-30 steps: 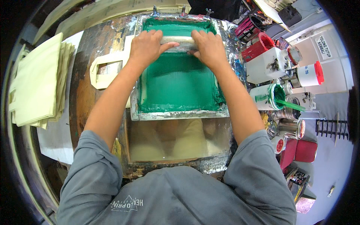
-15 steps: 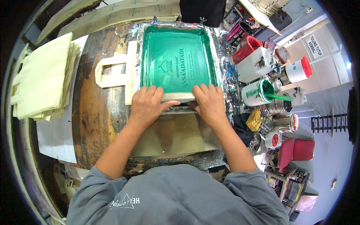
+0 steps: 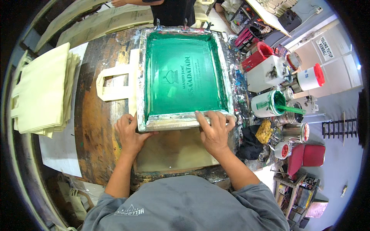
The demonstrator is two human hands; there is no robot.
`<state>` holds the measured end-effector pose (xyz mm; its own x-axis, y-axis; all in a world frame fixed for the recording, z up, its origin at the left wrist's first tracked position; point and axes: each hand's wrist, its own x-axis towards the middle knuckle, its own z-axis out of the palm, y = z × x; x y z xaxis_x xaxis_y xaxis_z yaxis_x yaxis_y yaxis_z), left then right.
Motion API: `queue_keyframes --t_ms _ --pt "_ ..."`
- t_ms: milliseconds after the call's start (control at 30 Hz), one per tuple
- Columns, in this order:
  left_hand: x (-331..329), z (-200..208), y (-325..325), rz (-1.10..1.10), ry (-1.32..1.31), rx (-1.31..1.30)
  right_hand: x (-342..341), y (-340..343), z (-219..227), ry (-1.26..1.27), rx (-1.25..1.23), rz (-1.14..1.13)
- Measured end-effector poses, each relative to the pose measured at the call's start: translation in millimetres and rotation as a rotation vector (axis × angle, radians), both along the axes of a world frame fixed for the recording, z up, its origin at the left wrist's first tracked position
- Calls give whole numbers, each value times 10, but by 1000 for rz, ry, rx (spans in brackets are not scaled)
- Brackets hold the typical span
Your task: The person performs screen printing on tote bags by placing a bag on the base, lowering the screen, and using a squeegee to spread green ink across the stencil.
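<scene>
A screen-printing frame [image 3: 142, 88] with green ink over its mesh lies before me; dark lettering and an emblem show through. Under its left side sticks out a pale yellow cloth tote bag [image 3: 101, 88] with its handle. My right hand [image 3: 216, 131] is closed over the pale bar [image 3: 169, 124] at the frame's near edge, fingers on top. Whether this bar is the squeegee or the frame's own rail, I cannot tell. My left hand [image 3: 129, 133] is beside the near left corner, close to the bag's edge, fingers bent and thumb held apart, pointing along the frame's underside.
Stacked pale tote bags [image 3: 42, 92] lie at the left. At the right stand a green-stained ink bucket [image 3: 266, 104] with a green stick, a red container [image 3: 256, 57], a yellow sponge [image 3: 264, 131] and several cans. Beyond the table stands a person in black [image 3: 173, 13].
My left hand has let go of the squeegee and moved left to the frame's corner. My right hand has come to the near edge. The person across has shifted left. The view has tilted slightly.
</scene>
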<state>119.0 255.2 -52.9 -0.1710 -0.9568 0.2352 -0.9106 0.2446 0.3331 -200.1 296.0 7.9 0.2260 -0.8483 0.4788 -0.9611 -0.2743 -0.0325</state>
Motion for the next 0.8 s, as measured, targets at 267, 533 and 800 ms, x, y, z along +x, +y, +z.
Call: queue_keyframes --t_ms 267,533,800 --pt "-176 294 7 33 605 -7 -62 -175 580 -89 -15 34" --pt "-497 1041 -438 -86 1019 -135 -197 -1207 1665 -10 -469 87" --pt "-39 438 -628 -291 -57 -151 -167 -1552 2137 -14 -504 64"
